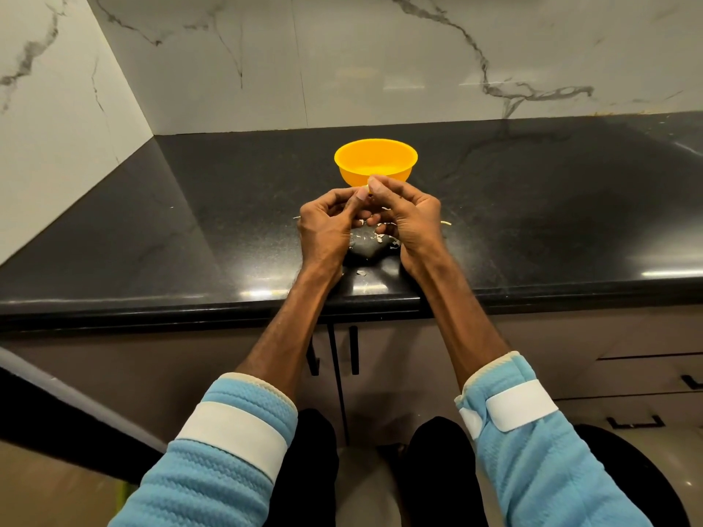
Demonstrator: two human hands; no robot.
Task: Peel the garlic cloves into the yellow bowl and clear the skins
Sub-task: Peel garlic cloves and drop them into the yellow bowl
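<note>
A yellow bowl (376, 161) stands on the black countertop (190, 241), just beyond my hands. My left hand (329, 222) and my right hand (409, 216) are together above the counter, fingers curled. Between their thumbs and fingertips they pinch a small pale garlic clove (366, 189), mostly hidden by the fingers. Pale skin flakes (374, 237) lie scattered on the counter under and between my hands. What the bowl holds is hidden from this angle.
A marble wall rises behind the counter and at the left corner. The counter's front edge runs below my wrists, with cabinet doors and black handles (353, 349) under it. A thin pale scrap (446, 223) lies right of my right hand.
</note>
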